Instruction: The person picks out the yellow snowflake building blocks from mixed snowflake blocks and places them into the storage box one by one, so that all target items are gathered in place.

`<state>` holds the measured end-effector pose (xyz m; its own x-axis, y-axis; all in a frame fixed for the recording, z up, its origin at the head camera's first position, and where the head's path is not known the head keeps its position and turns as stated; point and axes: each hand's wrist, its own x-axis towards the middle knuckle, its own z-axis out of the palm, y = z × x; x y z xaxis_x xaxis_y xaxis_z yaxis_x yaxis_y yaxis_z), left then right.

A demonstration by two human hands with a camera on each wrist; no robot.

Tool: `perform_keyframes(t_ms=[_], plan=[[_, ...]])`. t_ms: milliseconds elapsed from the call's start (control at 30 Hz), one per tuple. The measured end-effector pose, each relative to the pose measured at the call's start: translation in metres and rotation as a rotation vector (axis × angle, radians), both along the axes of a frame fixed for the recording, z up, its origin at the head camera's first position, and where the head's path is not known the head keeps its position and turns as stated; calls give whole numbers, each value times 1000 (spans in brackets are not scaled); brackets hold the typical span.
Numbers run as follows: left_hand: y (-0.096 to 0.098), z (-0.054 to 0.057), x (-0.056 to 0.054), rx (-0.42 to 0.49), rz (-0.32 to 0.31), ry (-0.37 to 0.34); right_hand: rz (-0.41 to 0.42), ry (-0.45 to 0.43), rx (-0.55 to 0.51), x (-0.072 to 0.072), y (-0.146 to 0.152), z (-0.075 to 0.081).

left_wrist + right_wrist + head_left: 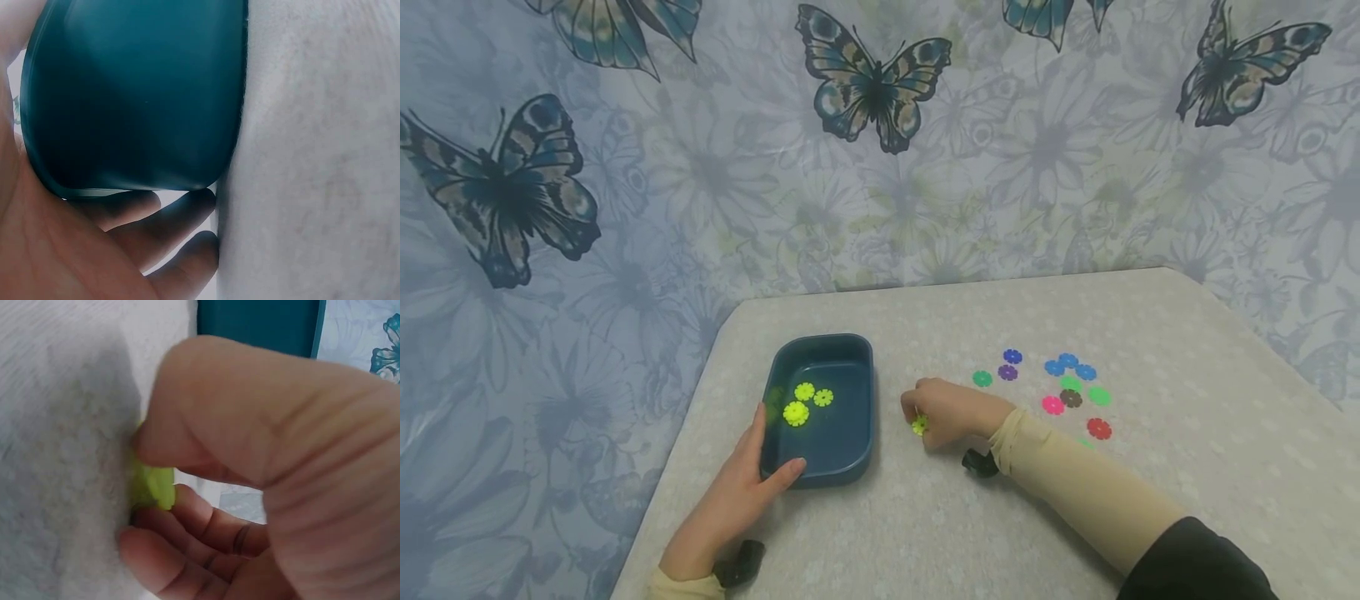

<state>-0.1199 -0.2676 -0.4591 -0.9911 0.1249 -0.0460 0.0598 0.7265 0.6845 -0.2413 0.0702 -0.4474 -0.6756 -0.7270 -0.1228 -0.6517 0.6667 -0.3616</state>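
Observation:
A dark teal rectangular tray (842, 479) stands on the table with several yellow flower-shaped discs (796, 413) inside. My left hand (737, 492) holds its near left corner, thumb over the near rim and fingers along the left side; the left wrist view shows the tray's wall (144, 100) against the palm. To the right of the tray, my right hand (958, 412) is low at the tabletop with a yellow flower-shaped disc (919, 426) at its fingertips. In the right wrist view the yellow disc (156, 487) sits between thumb and fingers, partly hidden.
Beyond the right forearm lie loose discs: green (982, 378), purple (1007, 372), blue (1067, 361), pink (1053, 405), brown (1071, 398) and red (1099, 429). A butterfly-patterned wall (895, 208) borders the table (925, 533) at the back and left.

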Motion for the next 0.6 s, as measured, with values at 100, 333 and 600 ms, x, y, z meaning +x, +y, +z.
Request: perform_keyframes(t_ms=[100,333,600], plan=[[0,-1,0,0,0,2,-3,3,10,0,-1,-1],[0,-1,0,0,-1,-3,5,7,-66,-3,4,-9],[1,0,-1,-9,3,6,-54,-102,-244,-16,23,12]])
